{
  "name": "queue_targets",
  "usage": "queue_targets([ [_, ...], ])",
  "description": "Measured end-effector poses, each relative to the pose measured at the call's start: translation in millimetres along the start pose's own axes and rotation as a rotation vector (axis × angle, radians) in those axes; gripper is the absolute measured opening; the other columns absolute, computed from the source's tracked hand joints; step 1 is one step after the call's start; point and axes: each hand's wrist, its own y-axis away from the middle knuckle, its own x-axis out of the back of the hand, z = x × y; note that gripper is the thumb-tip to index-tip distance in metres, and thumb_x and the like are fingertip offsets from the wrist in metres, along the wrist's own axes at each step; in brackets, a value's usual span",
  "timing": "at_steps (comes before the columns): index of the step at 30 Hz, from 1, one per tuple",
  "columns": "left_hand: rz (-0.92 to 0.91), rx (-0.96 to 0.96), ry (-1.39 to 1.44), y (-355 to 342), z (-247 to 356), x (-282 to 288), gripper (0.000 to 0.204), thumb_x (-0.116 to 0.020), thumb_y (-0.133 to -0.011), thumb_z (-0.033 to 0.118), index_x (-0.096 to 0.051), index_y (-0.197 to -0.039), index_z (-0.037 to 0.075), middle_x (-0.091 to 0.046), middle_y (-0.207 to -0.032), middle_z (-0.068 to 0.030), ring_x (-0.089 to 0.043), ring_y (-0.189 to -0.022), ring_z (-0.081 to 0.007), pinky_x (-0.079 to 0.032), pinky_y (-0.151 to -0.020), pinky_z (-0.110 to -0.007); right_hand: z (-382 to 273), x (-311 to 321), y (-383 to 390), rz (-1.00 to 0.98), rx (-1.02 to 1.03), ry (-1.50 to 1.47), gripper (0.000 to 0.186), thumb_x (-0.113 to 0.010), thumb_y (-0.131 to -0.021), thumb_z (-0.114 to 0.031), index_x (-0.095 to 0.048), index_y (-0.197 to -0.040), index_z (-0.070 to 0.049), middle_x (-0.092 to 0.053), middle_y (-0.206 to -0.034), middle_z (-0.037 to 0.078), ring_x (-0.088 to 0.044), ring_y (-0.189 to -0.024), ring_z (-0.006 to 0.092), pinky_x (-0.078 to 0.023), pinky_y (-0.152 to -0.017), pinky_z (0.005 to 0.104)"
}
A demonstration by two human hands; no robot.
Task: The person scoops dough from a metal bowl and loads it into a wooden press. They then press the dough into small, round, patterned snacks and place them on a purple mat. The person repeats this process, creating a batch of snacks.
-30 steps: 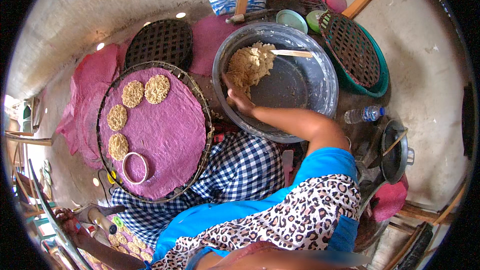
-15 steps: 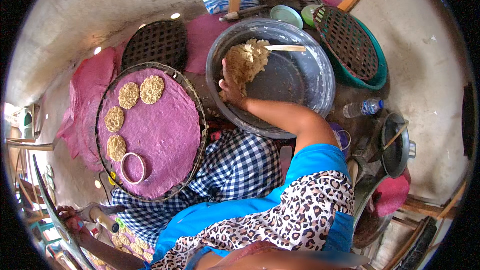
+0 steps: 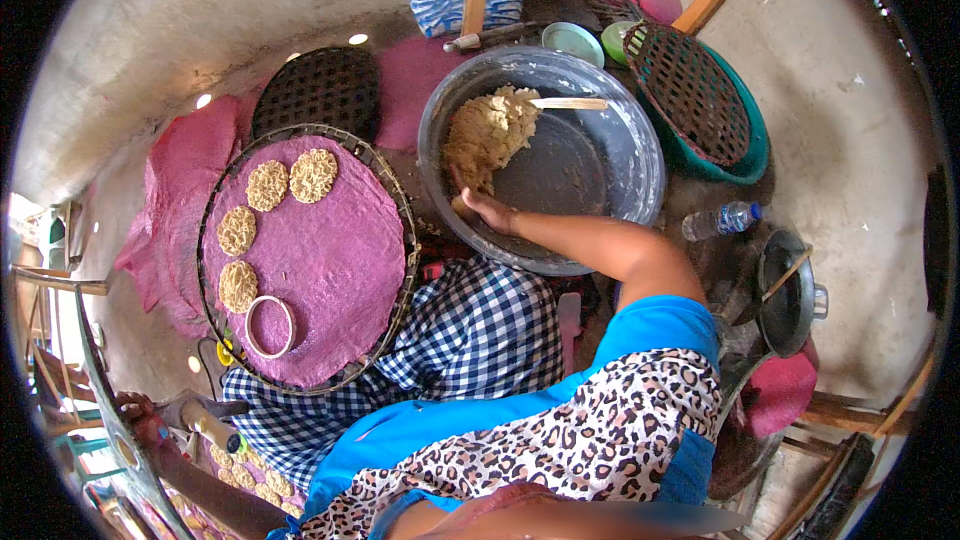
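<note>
My right hand (image 3: 490, 212) is inside a large grey basin (image 3: 648, 155), at its near left wall. Its fingers are curled around a lump of dough, partly hidden by the hand. The main mass of pale, crumbly dough (image 3: 490, 132) lies against the basin's left side, with a wooden spatula (image 3: 568, 103) stuck in it. At the lower left, my left hand (image 3: 142, 420) is closed beside a beige cylinder with a dark end (image 3: 212, 430); what its fingers grip is unclear. Several noodle-like rounds (image 3: 267, 185) and a pale ring (image 3: 270, 327) rest on a round tray covered with pink cloth (image 3: 330, 260).
A dark woven tray (image 3: 315, 95) lies beyond the pink one. To the right are a woven tray over a teal basin (image 3: 690, 95), a water bottle (image 3: 722, 221) and a dark pan (image 3: 787, 292). More noodle rounds (image 3: 240, 477) lie at the lower left.
My right hand has drawn back toward the basin's near wall, away from the main dough, and its fingers have curled in. My left hand stays at the lower left. The view has shifted slightly.
</note>
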Motion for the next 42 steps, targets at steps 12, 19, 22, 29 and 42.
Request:
queue_targets([
  [12, 0.038, 0.049, 0.015, 8.0, 6.6, -38.3, 0.041, -0.068, -0.068, 0.018, -0.054, -0.103, 0.002, -0.053, -0.099, -0.0073, -0.050, -0.089, -0.0175, -0.041, -0.077, -0.030, -23.9, -13.9, 55.8, -0.085, 0.152, -0.141, 0.060, -0.054, -0.084, -0.032, -0.034, -0.131, -0.001, -0.041, -0.129, 0.013, -0.038, -0.119, 0.0200, -0.023, -0.102, 0.0323],
  [19, 0.006, 0.082, -0.040, 23.6, 20.4, -80.7, 0.046, -0.068, -0.067, 0.019, -0.052, -0.107, 0.002, -0.055, -0.093, -0.0063, -0.053, -0.086, -0.0163, -0.044, -0.077, -0.030, -97.2, -34.9, 111.5, 0.480, 0.203, -0.270, 0.040, -0.062, -0.079, -0.008, -0.049, -0.116, -0.005, -0.059, -0.100, 0.008, -0.058, -0.091, 0.0168, -0.047, -0.078, 0.0296],
  [22, -0.059, 0.134, -0.113, 22.9, 22.0, -112.7, 0.048, -0.068, -0.067, 0.019, -0.051, -0.108, 0.003, -0.056, -0.091, -0.0059, -0.055, -0.084, -0.0158, -0.045, -0.077, -0.030, -170.9, -71.8, 126.5, 0.415, 0.346, -0.425, 0.045, -0.064, -0.078, -0.016, -0.046, -0.118, -0.005, -0.058, -0.102, 0.012, -0.059, -0.092, 0.0242, -0.048, -0.082, 0.0358],
  [29, -0.168, 0.418, 0.510, 54.1, 40.8, -125.5, 0.025, -0.048, -0.083, 0.017, -0.051, -0.103, 0.002, -0.059, -0.086, -0.0090, -0.060, -0.076, -0.0155, -0.052, -0.067, -0.029, -304.2, -261.4, 175.4, 0.074, 0.880, -0.450, 0.047, -0.065, -0.077, -0.018, -0.045, -0.116, -0.003, -0.058, -0.097, 0.021, -0.058, -0.091, 0.0338, -0.048, -0.082, 0.0447],
  [42, -0.215, -0.109, -0.178, 67.4, 49.8, -93.2, 0.030, -0.065, -0.066, 0.017, -0.060, -0.092, 0.003, -0.055, -0.088, -0.0112, -0.059, -0.079, -0.0229, -0.047, -0.066, -0.033, -322.2, -334.7, 186.8, -0.341, 0.602, 0.213, 0.057, -0.054, -0.073, -0.001, -0.036, -0.127, -0.002, -0.052, -0.117, 0.015, -0.054, -0.078, 0.0104, -0.046, -0.071, 0.0240],
])
